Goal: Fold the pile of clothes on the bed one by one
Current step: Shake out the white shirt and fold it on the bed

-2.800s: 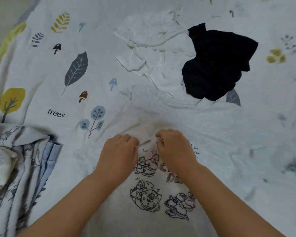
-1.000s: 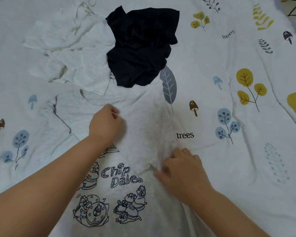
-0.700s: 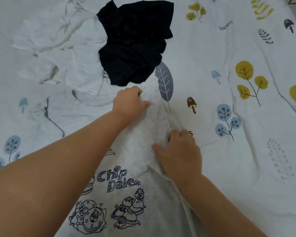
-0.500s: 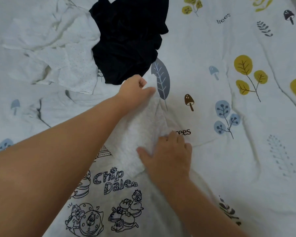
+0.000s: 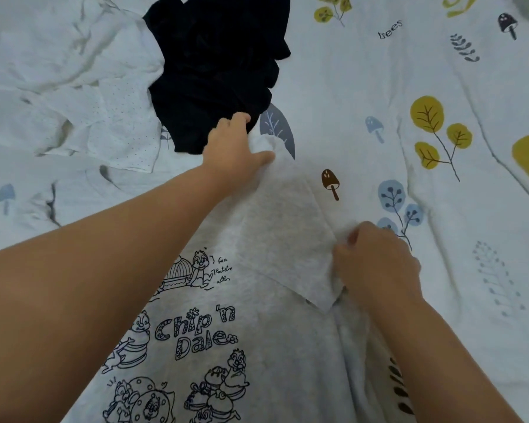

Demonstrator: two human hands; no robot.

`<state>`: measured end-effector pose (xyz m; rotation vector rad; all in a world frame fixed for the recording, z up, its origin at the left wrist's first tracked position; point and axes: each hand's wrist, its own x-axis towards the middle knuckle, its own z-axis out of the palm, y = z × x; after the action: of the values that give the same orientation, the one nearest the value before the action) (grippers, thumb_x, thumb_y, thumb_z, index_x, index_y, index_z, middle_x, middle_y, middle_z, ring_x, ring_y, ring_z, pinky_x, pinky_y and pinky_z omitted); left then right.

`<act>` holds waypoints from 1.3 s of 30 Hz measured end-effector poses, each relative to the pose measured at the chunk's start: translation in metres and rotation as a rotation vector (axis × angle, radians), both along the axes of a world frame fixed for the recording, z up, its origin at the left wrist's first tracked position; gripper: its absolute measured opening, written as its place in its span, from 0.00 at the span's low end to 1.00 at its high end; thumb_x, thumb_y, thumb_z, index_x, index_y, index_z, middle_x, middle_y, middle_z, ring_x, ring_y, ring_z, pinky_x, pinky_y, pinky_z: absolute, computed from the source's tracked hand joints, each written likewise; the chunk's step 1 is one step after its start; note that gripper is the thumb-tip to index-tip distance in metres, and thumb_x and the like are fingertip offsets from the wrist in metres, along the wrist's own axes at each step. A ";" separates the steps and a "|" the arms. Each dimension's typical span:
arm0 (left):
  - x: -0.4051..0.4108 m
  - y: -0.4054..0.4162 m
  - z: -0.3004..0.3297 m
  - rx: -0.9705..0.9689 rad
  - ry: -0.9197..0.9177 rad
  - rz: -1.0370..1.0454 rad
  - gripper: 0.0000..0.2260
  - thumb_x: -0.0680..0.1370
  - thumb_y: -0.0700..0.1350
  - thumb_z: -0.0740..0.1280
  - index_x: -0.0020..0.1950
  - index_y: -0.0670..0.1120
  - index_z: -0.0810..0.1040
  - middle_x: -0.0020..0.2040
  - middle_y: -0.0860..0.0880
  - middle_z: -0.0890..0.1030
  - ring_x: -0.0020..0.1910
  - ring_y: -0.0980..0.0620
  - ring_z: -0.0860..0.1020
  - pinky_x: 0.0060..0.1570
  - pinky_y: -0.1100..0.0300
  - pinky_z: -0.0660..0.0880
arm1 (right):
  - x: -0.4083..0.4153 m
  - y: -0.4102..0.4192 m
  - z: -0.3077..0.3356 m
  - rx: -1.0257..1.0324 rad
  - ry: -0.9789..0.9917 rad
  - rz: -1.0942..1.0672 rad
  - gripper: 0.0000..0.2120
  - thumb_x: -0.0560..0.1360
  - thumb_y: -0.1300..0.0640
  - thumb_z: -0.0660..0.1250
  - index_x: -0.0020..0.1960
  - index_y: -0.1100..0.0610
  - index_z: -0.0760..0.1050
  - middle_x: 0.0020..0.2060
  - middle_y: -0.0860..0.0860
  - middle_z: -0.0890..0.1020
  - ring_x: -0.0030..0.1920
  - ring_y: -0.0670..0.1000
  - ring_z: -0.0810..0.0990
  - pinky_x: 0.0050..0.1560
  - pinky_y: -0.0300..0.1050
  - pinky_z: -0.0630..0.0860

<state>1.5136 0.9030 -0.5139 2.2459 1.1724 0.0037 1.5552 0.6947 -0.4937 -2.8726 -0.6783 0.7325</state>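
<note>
The left hand [image 5: 235, 148] has its grip pinched on the shoulder end of the T-shirt's [image 5: 257, 346] folded-in sleeve [image 5: 287, 236]; the right hand [image 5: 376, 257] pinches the sleeve's edge. The T-shirt lies flat on the bed [image 5: 364, 87]. Being soft, light and floppy, it is probably best handled by seams and corners.

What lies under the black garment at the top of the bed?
The black garment overlaps the white dotted garment and a grey leaf print on the bedsheet. How far either continues beneath is hidden.

Two bare forearms, no sleeves.
</note>
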 end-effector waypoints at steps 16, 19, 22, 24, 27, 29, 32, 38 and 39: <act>-0.008 0.020 0.006 0.480 0.027 -0.126 0.07 0.76 0.46 0.66 0.45 0.44 0.71 0.48 0.44 0.78 0.50 0.43 0.74 0.48 0.55 0.62 | 0.030 0.092 -0.024 0.480 -0.141 0.043 0.04 0.77 0.62 0.58 0.43 0.58 0.65 0.37 0.52 0.71 0.39 0.55 0.71 0.35 0.43 0.62; -0.028 0.010 0.001 0.489 0.097 -0.095 0.23 0.75 0.48 0.67 0.68 0.45 0.67 0.65 0.43 0.70 0.64 0.43 0.67 0.61 0.50 0.61 | 0.023 0.092 -0.032 0.383 -0.249 0.097 0.14 0.77 0.61 0.59 0.62 0.58 0.67 0.56 0.56 0.73 0.53 0.57 0.72 0.46 0.45 0.65; -0.079 -0.020 -0.013 0.562 0.059 -0.120 0.29 0.75 0.50 0.63 0.74 0.42 0.60 0.73 0.39 0.61 0.72 0.41 0.60 0.69 0.41 0.55 | -0.003 0.070 -0.041 0.391 -0.399 0.302 0.25 0.75 0.56 0.60 0.71 0.59 0.62 0.69 0.62 0.66 0.67 0.60 0.66 0.62 0.56 0.66; -0.115 -0.040 -0.023 0.457 0.182 -0.225 0.29 0.77 0.54 0.54 0.76 0.44 0.56 0.76 0.40 0.53 0.75 0.41 0.53 0.70 0.40 0.47 | -0.025 0.050 -0.053 0.272 -0.380 0.515 0.26 0.75 0.51 0.54 0.71 0.58 0.65 0.69 0.62 0.67 0.70 0.60 0.65 0.65 0.63 0.64; -0.156 -0.057 -0.032 0.240 0.408 -0.293 0.35 0.72 0.62 0.33 0.77 0.50 0.43 0.78 0.46 0.43 0.76 0.46 0.42 0.72 0.46 0.39 | -0.038 0.030 -0.055 0.048 -0.283 0.641 0.26 0.76 0.48 0.50 0.69 0.57 0.69 0.69 0.60 0.70 0.69 0.59 0.68 0.64 0.68 0.63; -0.170 -0.063 -0.028 0.210 0.441 -0.267 0.32 0.75 0.62 0.36 0.77 0.51 0.43 0.78 0.47 0.42 0.76 0.47 0.41 0.72 0.47 0.41 | -0.040 0.022 -0.048 -0.036 -0.233 0.672 0.25 0.79 0.49 0.50 0.75 0.55 0.57 0.75 0.59 0.57 0.75 0.58 0.55 0.70 0.65 0.53; -0.186 -0.081 -0.011 0.160 0.432 -0.215 0.27 0.81 0.55 0.49 0.77 0.50 0.45 0.78 0.47 0.44 0.76 0.47 0.43 0.73 0.46 0.43 | -0.051 0.003 -0.026 0.051 -0.270 0.551 0.25 0.77 0.50 0.53 0.72 0.58 0.65 0.72 0.62 0.62 0.73 0.61 0.61 0.67 0.66 0.59; -0.242 -0.135 0.006 0.088 0.393 -0.165 0.26 0.80 0.46 0.56 0.76 0.47 0.53 0.78 0.45 0.50 0.76 0.45 0.50 0.73 0.47 0.49 | -0.084 -0.068 -0.001 0.034 -0.028 0.373 0.28 0.78 0.56 0.58 0.75 0.57 0.54 0.75 0.64 0.48 0.75 0.61 0.51 0.71 0.56 0.57; -0.251 -0.143 0.008 0.081 0.417 -0.159 0.27 0.79 0.46 0.57 0.76 0.47 0.52 0.78 0.45 0.49 0.76 0.45 0.50 0.73 0.47 0.50 | -0.092 -0.080 0.000 0.022 -0.028 0.365 0.26 0.78 0.58 0.58 0.75 0.59 0.56 0.74 0.65 0.50 0.74 0.63 0.54 0.68 0.57 0.60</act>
<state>1.2625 0.7596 -0.5063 2.4799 1.2110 -0.5104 1.4628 0.6152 -0.4939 -2.7732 -1.2260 0.7171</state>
